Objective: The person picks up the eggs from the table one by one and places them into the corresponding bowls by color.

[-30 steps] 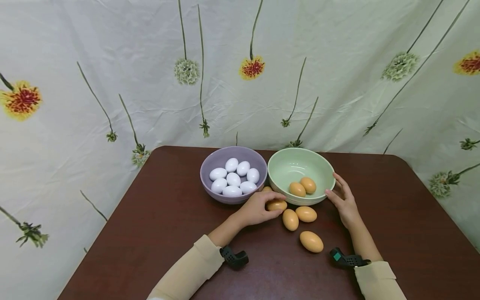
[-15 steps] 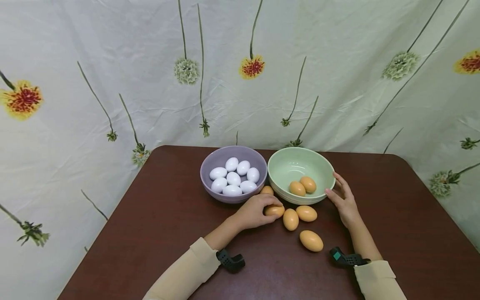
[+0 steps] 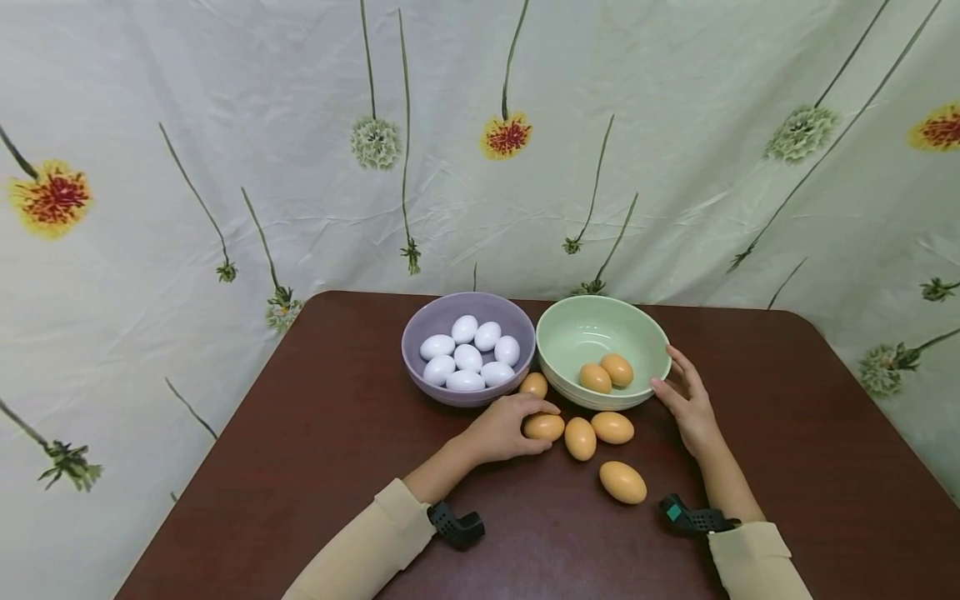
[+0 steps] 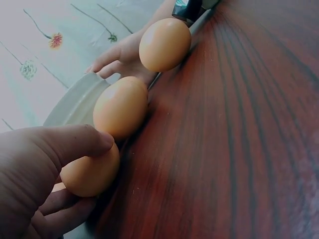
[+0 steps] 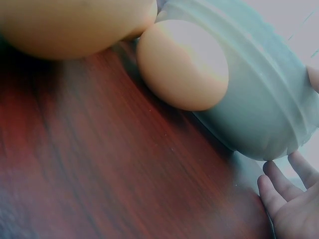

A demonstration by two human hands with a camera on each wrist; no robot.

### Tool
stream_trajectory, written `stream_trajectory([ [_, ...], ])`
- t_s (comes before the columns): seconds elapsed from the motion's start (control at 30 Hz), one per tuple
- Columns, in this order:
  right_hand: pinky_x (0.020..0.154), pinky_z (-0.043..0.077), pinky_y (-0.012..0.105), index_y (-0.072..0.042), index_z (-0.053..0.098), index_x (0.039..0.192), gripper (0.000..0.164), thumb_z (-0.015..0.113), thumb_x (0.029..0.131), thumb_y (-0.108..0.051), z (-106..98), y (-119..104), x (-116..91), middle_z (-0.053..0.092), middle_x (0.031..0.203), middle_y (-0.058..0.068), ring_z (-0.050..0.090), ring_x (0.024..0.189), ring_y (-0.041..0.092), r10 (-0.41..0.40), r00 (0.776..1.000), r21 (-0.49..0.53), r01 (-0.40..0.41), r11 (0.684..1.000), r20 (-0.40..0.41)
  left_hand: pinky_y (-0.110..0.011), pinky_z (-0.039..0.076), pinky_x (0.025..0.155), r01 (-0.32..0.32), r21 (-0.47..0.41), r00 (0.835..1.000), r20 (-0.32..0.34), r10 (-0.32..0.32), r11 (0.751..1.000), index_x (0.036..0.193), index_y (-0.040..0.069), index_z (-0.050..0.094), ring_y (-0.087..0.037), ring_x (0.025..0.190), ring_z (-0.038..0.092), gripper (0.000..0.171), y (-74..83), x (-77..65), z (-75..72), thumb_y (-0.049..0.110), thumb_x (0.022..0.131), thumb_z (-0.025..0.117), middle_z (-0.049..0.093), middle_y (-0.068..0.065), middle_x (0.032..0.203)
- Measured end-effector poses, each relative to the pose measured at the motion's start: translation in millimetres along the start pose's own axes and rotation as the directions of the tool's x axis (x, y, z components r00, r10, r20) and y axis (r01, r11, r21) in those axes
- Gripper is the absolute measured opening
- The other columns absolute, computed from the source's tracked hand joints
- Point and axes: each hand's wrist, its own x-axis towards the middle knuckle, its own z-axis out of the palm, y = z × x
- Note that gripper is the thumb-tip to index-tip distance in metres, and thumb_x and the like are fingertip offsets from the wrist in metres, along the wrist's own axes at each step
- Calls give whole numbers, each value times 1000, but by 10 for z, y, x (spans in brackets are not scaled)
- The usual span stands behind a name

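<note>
1. I have my left hand curled round a brown egg, in front of the bowls.
2. My right hand's spread fingers touch the green bowl, which contains two eggs.
3. Four more eggs lie on the table.
4. The purple bowl holds white eggs.

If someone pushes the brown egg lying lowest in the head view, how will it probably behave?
The brown egg would probably roll, as its sides are rounded and it rests on the flat table. Being longer than wide, it may curve. Its smooth surface could be slightly slippery.
</note>
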Motion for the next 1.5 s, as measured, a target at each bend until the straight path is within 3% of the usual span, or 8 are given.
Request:
stream_trajectory([
  [0.47, 88, 42, 12, -13, 23, 155, 64, 54, 100, -9, -2, 7, -1, 21, 153, 24, 45, 115, 10, -5, 1000, 1, 5, 1000, -1, -26, 45, 88, 41, -66, 998, -36, -44, 997, 119, 13, 68, -11, 103, 57, 41, -56, 8, -3, 23, 81, 79, 66, -1, 116],
  [1.07, 88, 42, 12, -13, 23, 155, 64, 54, 100, -9, -9, -4, 2, 21, 154, 24, 46, 115, 9, 0, 1000, 8, 0, 1000, 3, -25, 46, 83, -20, -99, 998, -69, 13, 995, 117, 12, 69, -10, 94, 55, 40, 112, 89, -202, 22, 80, 79, 66, 2, 109],
  [1.5, 88, 42, 12, -13, 24, 155, 63, 54, 100, -8, -7, -8, 4, 21, 154, 24, 47, 115, 10, -4, 1000, 9, 4, 1000, 2, -22, 49, 86, -38, -206, 998, -65, 25, 978, 119, 8, 67, -12, 99, 57, 40, 201, 265, -347, 14, 81, 78, 66, -1, 111],
])
